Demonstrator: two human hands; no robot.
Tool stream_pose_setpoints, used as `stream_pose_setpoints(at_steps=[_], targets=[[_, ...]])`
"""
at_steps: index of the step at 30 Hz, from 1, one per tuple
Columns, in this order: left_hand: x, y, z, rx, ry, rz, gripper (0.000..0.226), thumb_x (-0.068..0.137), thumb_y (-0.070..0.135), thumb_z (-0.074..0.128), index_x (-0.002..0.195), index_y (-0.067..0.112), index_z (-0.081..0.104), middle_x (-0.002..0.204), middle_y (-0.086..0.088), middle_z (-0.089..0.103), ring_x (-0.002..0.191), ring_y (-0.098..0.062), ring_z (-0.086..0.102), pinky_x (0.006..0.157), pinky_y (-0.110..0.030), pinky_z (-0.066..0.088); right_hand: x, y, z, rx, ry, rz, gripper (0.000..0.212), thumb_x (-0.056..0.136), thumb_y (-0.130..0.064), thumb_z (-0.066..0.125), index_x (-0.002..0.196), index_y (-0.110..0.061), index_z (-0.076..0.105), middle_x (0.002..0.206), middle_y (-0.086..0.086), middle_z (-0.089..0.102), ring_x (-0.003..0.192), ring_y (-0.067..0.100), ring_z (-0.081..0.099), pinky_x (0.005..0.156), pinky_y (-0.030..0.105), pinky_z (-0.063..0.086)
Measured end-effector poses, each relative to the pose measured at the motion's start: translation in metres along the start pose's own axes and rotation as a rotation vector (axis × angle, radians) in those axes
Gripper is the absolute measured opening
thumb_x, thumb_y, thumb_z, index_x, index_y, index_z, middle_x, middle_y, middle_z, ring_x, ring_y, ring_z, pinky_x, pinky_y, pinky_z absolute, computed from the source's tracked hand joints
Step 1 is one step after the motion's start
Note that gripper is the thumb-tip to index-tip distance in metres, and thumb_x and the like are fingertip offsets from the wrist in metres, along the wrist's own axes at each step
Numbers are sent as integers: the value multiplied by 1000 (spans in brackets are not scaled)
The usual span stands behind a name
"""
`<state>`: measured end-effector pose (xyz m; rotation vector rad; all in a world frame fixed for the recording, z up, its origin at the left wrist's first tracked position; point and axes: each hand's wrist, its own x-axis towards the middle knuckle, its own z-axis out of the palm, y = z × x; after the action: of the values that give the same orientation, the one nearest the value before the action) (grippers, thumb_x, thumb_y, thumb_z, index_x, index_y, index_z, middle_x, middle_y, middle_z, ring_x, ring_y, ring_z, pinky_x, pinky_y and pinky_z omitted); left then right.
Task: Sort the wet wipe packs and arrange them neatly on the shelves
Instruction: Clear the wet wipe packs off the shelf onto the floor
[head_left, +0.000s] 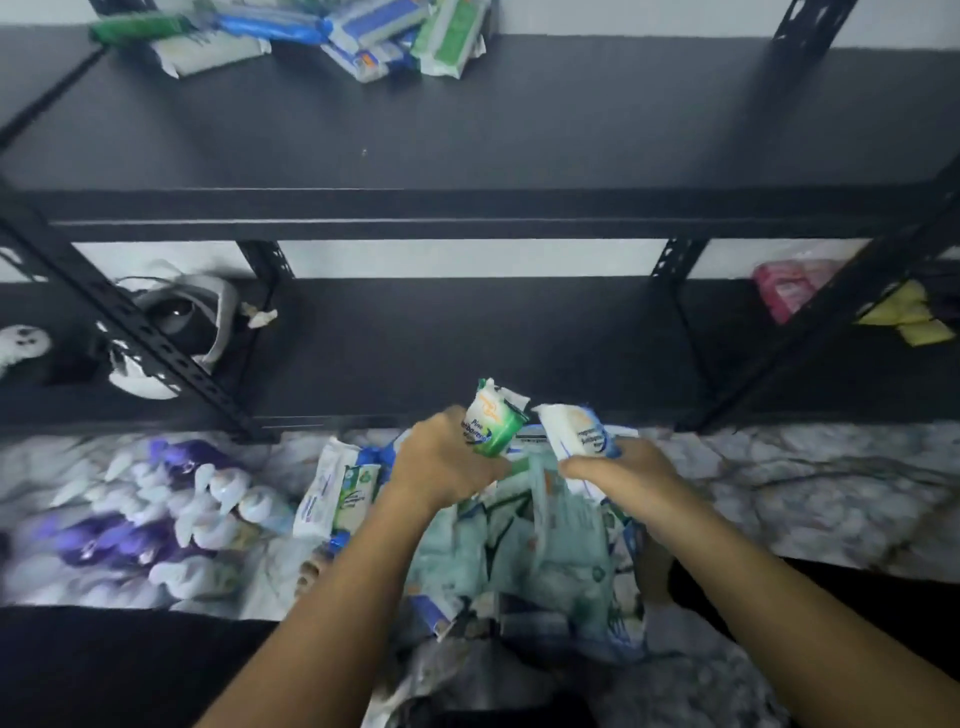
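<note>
Lower shelf (467, 338) lies open between 2 slanting front posts (171, 361).

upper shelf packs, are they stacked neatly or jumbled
Jumbled: the packs on the upper shelf lie at mixed angles, overlapping, green and blue ones together.

A green-and-white pack (491, 423) stands upright in the left hand (441, 457); a blue-and-white pack (579, 434) leans beside it in the right hand (618, 470); pale packs (519, 561) lie heaped below; green and blue packs (332, 36) sprawl on the upper shelf (519, 119).

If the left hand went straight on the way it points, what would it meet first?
Likely the bare lower shelf, touched first by the green wipe pack the left hand holds. Nothing lies in that line; depth is unclear.
</note>
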<state>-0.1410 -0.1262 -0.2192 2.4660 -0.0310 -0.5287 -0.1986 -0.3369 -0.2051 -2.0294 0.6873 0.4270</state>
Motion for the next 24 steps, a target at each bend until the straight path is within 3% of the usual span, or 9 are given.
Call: stream_pose_setpoints(at_steps=[4, 7, 11, 13, 15, 19, 21, 24], targets=[[9, -67, 57, 75, -57, -161, 56, 68, 56, 75, 110, 23, 58, 97, 4, 65, 84, -21, 55, 74, -30, 46, 21, 30, 65, -4, -64, 158, 27, 69, -37, 81, 85, -16, 73, 77, 4, 73, 68, 18, 69, 52, 25, 44], [15, -94, 78, 108, -77, -211, 67, 68, 65, 75, 115, 20, 58, 106, -2, 67, 93, -25, 63, 76, -32, 50, 34, 39, 103, -12, -25, 187, 29, 67, -40, 79, 80, -16, 70, 73, 3, 73, 67, 20, 70, 58, 31, 55], [28, -118, 90, 42, -169, -256, 75, 62, 71, 76, 113, 21, 54, 103, -1, 66, 87, -22, 68, 77, -35, 58, 52, 49, 135, -95, -52, 187, 37, 69, -49, 76, 89, -19, 69, 87, 1, 70, 75, 17, 67, 60, 28, 54], [35, -129, 89, 11, -124, -257, 71, 67, 72, 74, 113, 22, 52, 103, 1, 66, 89, -21, 66, 75, -33, 55, 61, 53, 144, -233, 29, 131, 48, 66, -61, 69, 90, -19, 68, 103, 3, 66, 90, 21, 65, 73, 34, 58], [40, -140, 82, -22, -60, -273, 65, 74, 72, 69, 113, 23, 50, 100, 3, 65, 89, -20, 63, 73, -32, 48, 70, 52, 151, -469, 122, 58, 59, 68, -66, 64, 104, -19, 62, 117, 6, 54, 112, 28, 51, 83, 37, 51], [64, -190, 81, -134, 76, -396, 65, 61, 77, 65, 106, 31, 56, 96, 3, 65, 78, -18, 68, 71, -41, 60, 86, 46, 164, -653, 198, -25, 77, 79, -61, 62, 143, -28, 34, 124, 6, 56, 119, 29, 44, 90, 43, 38], [68, -201, 73, -151, 103, -446, 65, 69, 61, 73, 120, 25, 54, 112, -4, 61, 94, -28, 68, 85, -47, 58, 95, 50, 172, -724, 211, -61, 83, 85, -62, 54, 153, -36, 15, 125, 4, 57, 118, 29, 43, 89, 45, 33], [71, -206, 68, -138, 74, -521, 69, 84, 34, 72, 141, 15, 39, 132, -12, 47, 116, -35, 56, 97, -49, 50, 103, 59, 184, -824, 206, -103, 80, 91, -60, 48, 157, -37, 9, 141, 9, 43, 126, 31, 39, 98, 48, 32]])
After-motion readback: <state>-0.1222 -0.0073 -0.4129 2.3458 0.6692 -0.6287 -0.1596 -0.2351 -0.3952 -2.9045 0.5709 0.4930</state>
